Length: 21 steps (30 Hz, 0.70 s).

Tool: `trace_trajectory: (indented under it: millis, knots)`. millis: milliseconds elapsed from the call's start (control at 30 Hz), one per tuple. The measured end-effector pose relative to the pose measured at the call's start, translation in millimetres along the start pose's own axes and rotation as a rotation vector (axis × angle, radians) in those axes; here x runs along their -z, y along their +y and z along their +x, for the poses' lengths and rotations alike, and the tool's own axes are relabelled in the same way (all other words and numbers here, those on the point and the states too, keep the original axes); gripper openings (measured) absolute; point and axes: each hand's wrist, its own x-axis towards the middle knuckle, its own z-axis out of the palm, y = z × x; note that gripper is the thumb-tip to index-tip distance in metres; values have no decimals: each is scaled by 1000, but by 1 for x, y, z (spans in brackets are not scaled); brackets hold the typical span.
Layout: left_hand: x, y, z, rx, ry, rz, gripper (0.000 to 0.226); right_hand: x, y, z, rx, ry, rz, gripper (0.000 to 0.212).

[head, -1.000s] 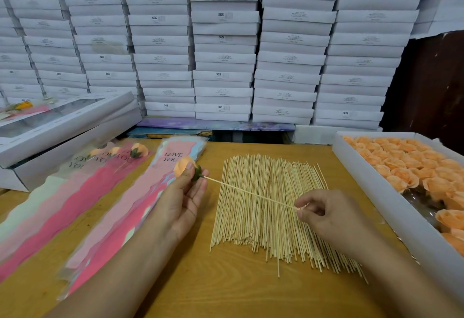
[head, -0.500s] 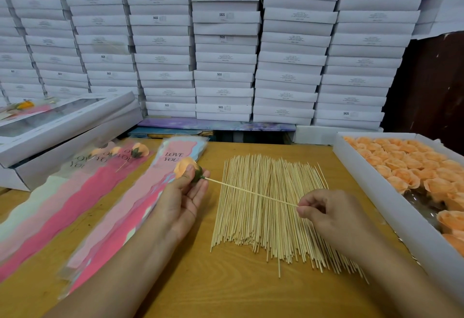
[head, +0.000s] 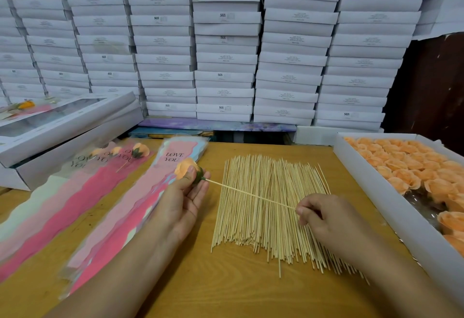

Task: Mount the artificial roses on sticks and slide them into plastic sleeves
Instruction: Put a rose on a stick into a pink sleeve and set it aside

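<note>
The left hand (head: pixel 182 201) holds a peach rose (head: pixel 185 169) above the table (head: pixel 226 290), thumb and fingertips pinching its head and green base, palm turned up. A thin pale stick (head: pixel 251 195) is set into that green base; its long axis runs from the rose, at upper left, down and to the right, crossing over the stick pile (head: pixel 271 207). The right hand (head: pixel 326 219) pinches the stick's far end between thumb and forefinger, the other fingers curled under. The rose head points up and left, toward the sleeves.

The pile holds many slim, straight, light wooden sticks lying roughly parallel, their long axes running toward and away from the person, fanning a little at the near end. The table is yellowish wood with visible grain.

Left of the hands lies a stack of empty sleeves (head: pixel 120 217), long glossy clear plastic printed in wavy pink, red and pale bands with "LOVE YOU" at the far end. Further left, filled sleeves (head: pixel 75 192) lie overlapped, small roses showing near their tops.

At the right, a shallow white cardboard tray (head: pixel 391 217) holds rows of peach roses with soft, layered petals. Two flat window boxes (head: pixel 62 127) sit at far left, and a wall of stacked white boxes (head: pixel 226 41) rises behind the table.
</note>
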Motion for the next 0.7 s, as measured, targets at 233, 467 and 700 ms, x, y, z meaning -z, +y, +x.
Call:
trace_trajectory:
  millis: [233, 467, 700]
  knots:
    - [0, 0, 0, -3, 6, -6, 9, 0, 1, 1, 0, 100, 41, 20]
    - [0, 1, 1, -13, 11, -6, 8, 0, -1, -1, 26, 61, 54, 25]
    - [0, 0, -1, -4, 3, -12, 8, 0, 1, 0, 28, 24, 47, 26]
